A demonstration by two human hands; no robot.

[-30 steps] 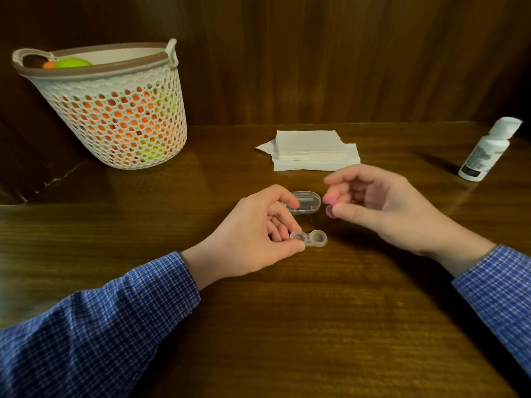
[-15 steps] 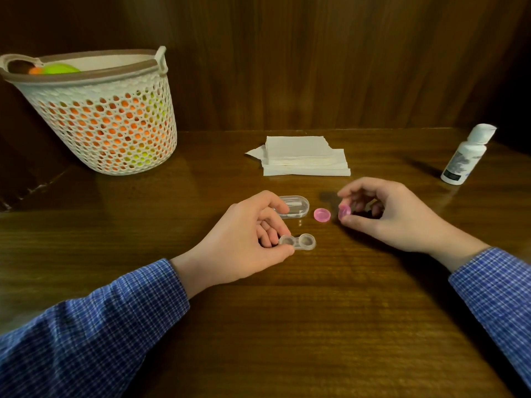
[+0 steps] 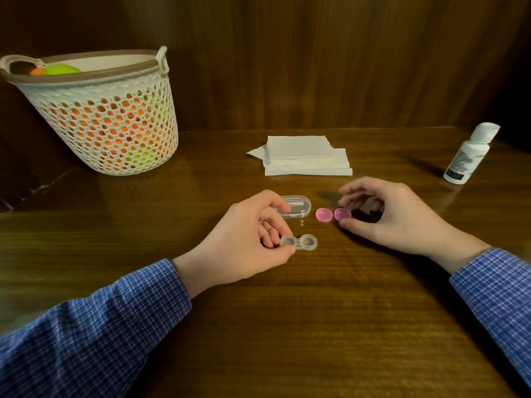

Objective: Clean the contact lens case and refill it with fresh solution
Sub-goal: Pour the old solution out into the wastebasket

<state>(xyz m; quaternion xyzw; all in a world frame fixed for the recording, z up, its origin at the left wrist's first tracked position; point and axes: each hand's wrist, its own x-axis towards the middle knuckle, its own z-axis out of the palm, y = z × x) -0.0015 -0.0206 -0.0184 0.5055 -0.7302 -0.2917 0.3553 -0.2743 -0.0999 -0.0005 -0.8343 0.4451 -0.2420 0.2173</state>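
Nearest me, my left hand [image 3: 244,239] pinches the lens case [image 3: 298,242] on the tabletop [image 3: 316,326], both wells uncapped. Farther right, my right hand [image 3: 382,214] touches one pink cap [image 3: 342,214], fingers loosely curled; I should leave both caps together, clear of the tissues [image 3: 307,156].

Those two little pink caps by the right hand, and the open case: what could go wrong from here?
The pink caps lie loose on the table; the right hand, close beside one, might knock them away. The lens case, pinched at one end by the left hand, sits uncovered, so dust could get in. The solution bottle stands near the table's far right edge and might tip when grabbed.
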